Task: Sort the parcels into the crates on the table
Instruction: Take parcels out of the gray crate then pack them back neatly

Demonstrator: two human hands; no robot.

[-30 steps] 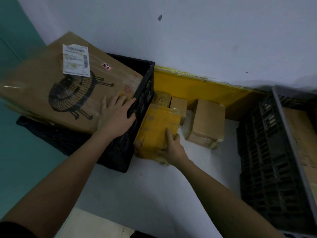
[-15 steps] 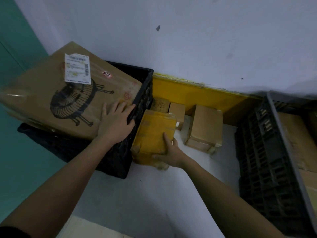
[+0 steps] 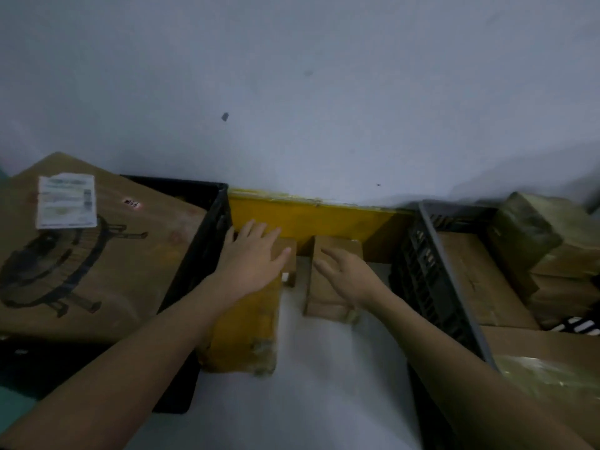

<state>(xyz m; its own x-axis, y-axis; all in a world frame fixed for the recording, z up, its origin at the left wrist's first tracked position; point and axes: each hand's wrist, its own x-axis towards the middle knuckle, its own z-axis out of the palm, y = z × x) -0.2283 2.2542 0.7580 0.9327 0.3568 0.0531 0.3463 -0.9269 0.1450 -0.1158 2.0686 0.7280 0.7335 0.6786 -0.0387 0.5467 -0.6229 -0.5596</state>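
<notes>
A yellow parcel [image 3: 246, 326] lies on the white table [image 3: 324, 384] against the black crate [image 3: 211, 222] on the left. My left hand [image 3: 253, 254] is spread open above that parcel's far end and a small brown box [image 3: 289, 254]. My right hand [image 3: 344, 271] hovers with loose fingers over a brown cardboard box [image 3: 324, 293], holding nothing. A big cardboard box [image 3: 97, 254] with a fan drawing and a white label lies across the black crate.
A grey crate [image 3: 431, 274] at the right holds several brown parcels [image 3: 480, 280] and wrapped packages [image 3: 535, 235]. A yellow board [image 3: 311, 219] leans against the white wall behind the parcels. A plastic-wrapped parcel [image 3: 552, 381] sits at the lower right.
My right hand has let go of the yellow parcel, which now lies on the table, and moved over the brown box. My left hand left the big box and moved right.
</notes>
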